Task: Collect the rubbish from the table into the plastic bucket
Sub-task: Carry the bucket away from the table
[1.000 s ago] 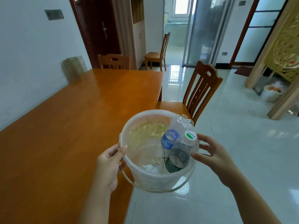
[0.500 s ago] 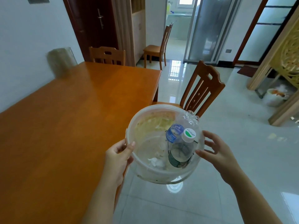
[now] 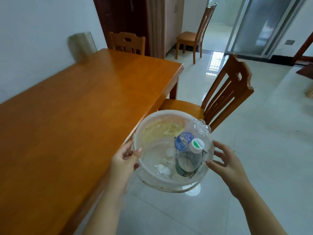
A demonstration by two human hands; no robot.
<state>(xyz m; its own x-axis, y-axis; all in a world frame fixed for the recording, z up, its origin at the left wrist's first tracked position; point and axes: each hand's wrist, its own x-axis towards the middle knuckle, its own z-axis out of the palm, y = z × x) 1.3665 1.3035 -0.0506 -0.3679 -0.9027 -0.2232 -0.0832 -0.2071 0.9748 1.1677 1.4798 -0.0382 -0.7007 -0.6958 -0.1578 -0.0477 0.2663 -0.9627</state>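
Note:
A translucent white plastic bucket [image 3: 153, 177] hangs in the air beside the table's right edge, above the floor. Inside it lie a clear bottle with a white and green cap [image 3: 189, 160], a crumpled bottle with a blue label [image 3: 184, 141] and scraps of white paper [image 3: 162, 168]. My left hand [image 3: 124, 162] grips the bucket's left rim, thumb over the edge. My right hand [image 3: 223, 162] presses against its right wall with the fingers spread. The orange wooden table [image 3: 67, 124] stretches away on the left.
A wooden chair [image 3: 220, 99] stands just beyond the bucket, tucked at the table's right side. Another chair [image 3: 127, 42] sits at the far end, a third chair [image 3: 196, 33] further back. A blurred pale cylinder [image 3: 82, 45] stands at the table's far corner. Glossy tiled floor [image 3: 254, 133] lies to the right.
The bucket, held in both hands, has moved right, off the table edge and over the floor. The view has tilted down and to the right.

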